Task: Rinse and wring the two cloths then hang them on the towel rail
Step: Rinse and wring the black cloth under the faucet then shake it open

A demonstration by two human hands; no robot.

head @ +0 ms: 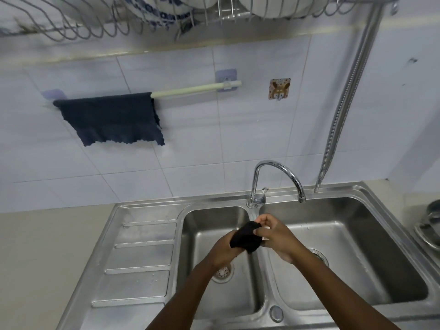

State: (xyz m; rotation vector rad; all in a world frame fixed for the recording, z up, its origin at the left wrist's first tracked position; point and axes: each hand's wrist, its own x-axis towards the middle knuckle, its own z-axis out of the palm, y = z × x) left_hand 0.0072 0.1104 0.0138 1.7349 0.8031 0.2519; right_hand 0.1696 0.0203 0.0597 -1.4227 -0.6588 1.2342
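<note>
A dark navy cloth [112, 117] hangs spread over the left part of the pale towel rail [190, 89] on the tiled wall. A second dark cloth [246, 237], bunched into a tight wad, sits between both hands above the divider of the double sink. My left hand [222, 252] grips its lower end from below. My right hand [276, 236] closes on its upper end from the right. The chrome tap [276, 179] curves over the right basin; no water stream shows.
The steel double sink [371, 198] has a ribbed drainboard [142, 258] on its left. A dish rack [166, 17] with plates hangs overhead. A metal hose [345, 103] runs down the wall at right. A pot [431, 225] stands at the far right.
</note>
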